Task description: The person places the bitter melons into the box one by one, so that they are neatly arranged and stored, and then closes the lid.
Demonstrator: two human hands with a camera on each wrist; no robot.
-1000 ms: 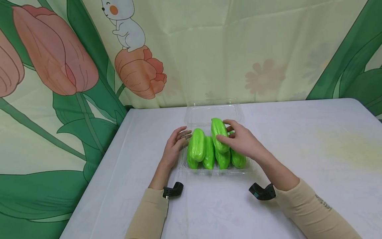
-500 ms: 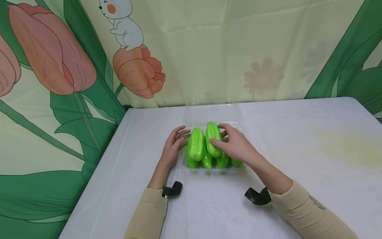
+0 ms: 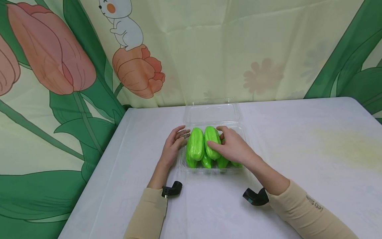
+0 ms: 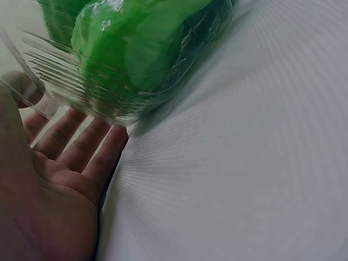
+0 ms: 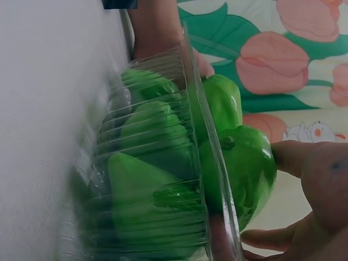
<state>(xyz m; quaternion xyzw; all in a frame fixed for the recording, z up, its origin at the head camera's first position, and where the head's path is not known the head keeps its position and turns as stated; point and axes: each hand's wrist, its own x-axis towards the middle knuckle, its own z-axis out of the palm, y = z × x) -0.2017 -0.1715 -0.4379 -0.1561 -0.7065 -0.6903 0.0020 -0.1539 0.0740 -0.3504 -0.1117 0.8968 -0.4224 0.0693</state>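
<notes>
I see my right hand [image 3: 235, 147] curled round a green squash [image 3: 212, 142], holding it on top of the pile in the clear box [image 3: 242, 132] in the middle of the white table [image 3: 298, 149]. My left hand [image 3: 173, 146] rests against the box's left side, fingers straight and loose, holding nothing.

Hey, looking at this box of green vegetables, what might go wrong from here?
The two top chayotes, one gripped by the right hand, sit above the rim of the clear clamshell box, so they may roll off, or keep the lid from shutting. The left hand only rests flat against the box's side, so the light box could slide.
</notes>
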